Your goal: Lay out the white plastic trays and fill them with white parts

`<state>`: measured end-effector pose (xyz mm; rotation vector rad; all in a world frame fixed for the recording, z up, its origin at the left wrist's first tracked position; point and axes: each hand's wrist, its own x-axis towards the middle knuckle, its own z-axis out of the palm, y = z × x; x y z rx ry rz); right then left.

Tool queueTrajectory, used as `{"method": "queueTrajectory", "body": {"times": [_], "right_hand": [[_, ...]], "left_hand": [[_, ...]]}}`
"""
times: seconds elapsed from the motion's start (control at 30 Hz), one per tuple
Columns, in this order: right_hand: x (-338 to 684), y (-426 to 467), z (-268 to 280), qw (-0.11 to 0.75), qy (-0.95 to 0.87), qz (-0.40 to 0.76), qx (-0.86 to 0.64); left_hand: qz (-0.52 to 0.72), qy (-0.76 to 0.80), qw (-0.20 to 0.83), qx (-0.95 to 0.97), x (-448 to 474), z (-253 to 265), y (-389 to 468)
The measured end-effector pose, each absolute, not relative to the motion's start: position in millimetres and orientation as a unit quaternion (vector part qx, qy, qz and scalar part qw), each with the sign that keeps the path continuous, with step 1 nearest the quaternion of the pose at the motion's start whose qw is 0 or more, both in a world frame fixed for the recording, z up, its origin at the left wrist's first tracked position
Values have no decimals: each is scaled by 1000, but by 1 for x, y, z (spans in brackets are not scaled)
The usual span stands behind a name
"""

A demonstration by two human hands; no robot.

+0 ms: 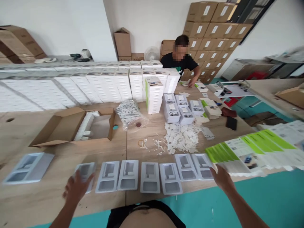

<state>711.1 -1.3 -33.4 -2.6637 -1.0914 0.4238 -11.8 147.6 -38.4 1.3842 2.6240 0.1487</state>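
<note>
At the near left of the table, my left hand [77, 186] spans a blurred light-grey plastic tray [85, 169], thumb at its right side and fingers at its left. My right hand [222, 179] has its fingers apart, by the right edge of the end tray [201, 165] and the front of the green-and-white printed boxes [222, 153]. Whether its fingertips touch either is unclear. Between my hands lies a row of similar two-compartment trays [128, 172]. A stack of trays [29, 167] sits farther left.
Beyond the trays lie loose white pieces [181, 137], a bag of small parts [129, 110] and an open carton [57, 125]. Stacked white boxes [95, 87] wall off the back left. A co-worker [180, 61] reaches over the far end. Grey stacks [172, 112] stand mid-table.
</note>
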Motion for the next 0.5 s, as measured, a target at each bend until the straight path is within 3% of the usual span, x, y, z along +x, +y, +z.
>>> {"method": "queueTrajectory", "body": {"times": [0.13,0.23,0.33,0.5], "right_hand": [[653,-9,-54,92,-517,34,-850],[574,-6,-62,118,-627,27,-770],[477,5,-57,149,-710,50,-686],[323,44,-45,78,-781,189,-590]], "left_hand": [[69,848,42,524,5,-38,133],[57,795,19,603,18,-37,123],[36,747,23,663,31,-38,116],[23,754,60,654,13,-45,113]]}}
